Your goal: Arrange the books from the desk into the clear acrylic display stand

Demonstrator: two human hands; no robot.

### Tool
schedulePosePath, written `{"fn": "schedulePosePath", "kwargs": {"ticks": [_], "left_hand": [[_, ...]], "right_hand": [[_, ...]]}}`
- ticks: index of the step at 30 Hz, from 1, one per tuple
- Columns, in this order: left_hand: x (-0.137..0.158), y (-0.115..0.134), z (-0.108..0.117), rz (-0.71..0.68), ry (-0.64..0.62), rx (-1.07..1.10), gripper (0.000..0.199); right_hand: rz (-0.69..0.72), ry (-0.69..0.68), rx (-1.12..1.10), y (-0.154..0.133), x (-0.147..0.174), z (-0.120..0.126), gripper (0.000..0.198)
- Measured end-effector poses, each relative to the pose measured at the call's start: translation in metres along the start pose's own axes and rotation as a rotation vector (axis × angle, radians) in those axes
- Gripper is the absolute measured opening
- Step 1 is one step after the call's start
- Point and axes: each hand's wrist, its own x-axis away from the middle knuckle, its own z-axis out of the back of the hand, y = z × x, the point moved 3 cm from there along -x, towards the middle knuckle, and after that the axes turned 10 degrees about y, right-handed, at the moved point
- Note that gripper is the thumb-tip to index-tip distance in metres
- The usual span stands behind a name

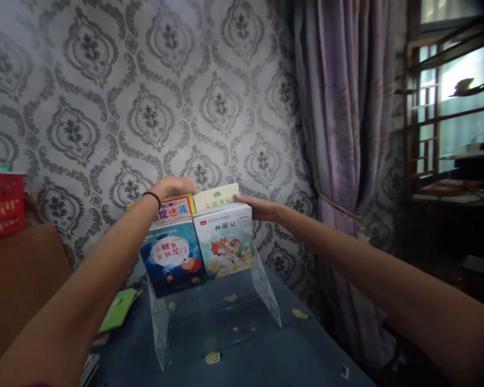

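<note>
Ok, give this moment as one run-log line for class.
left hand: at top of yellow book; right hand: at right edge of cream book; front: blue book, white book; clear stand: on table

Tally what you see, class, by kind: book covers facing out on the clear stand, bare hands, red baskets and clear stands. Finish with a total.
Book covers facing out: 4 (dark blue cover, pale illustrated cover, yellow-bordered cover, cream cover)
Bare hands: 2 (left hand, right hand)
Red basket: 1
Clear stand: 1
Total: 8
</note>
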Motion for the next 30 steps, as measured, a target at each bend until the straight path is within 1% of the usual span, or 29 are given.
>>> {"fn": "schedulePosePath", "kwargs": {"ticks": [3,5,7,10,12,15,18,23,26,30], "left_hand": [[0.001,0.004,0.002,0.078,0.044,-0.033,0.027],[0.002,0.007,0.003,0.098,0.065,-0.006,0.030],[0.004,0.008,0.003,0.080,0.029,0.021,0.031],[0.005,0.005,0.000,-0.005,-0.046,0.039,0.027],[0.003,0.001,0.000,-0.045,-0.044,0.042,0.022],[0.000,-0.003,-0.001,-0.074,-0.034,0.051,0.021],[-0.002,-0.005,-0.002,-0.068,-0.053,0.054,0.022],[-0.001,-0.005,-0.004,-0.035,-0.173,0.015,0.028],[0.000,-0.006,-0.004,-0.023,-0.199,0.010,0.029],[0.000,-0.007,-0.004,-0.014,-0.220,-0.017,0.032]], "right_hand": [[0.012,0.016,0.006,-0.001,0.001,0.000,0.043],[0.030,0.023,0.003,-0.001,0.001,-0.001,0.041],[0.053,0.032,-0.010,-0.002,0.000,-0.003,0.038],[0.069,0.070,-0.042,-0.001,-0.001,-0.006,0.035],[0.064,0.093,-0.062,-0.001,-0.001,-0.008,0.034],[0.054,0.077,-0.081,-0.001,0.003,-0.010,0.035],[0.043,0.032,-0.076,-0.001,0.006,-0.012,0.037],[0.052,0.016,-0.064,-0.001,0.008,-0.013,0.043],[0.065,0.027,-0.086,-0.002,0.012,-0.016,0.043],[0.100,0.079,-0.107,-0.002,0.017,-0.020,0.039]]}}
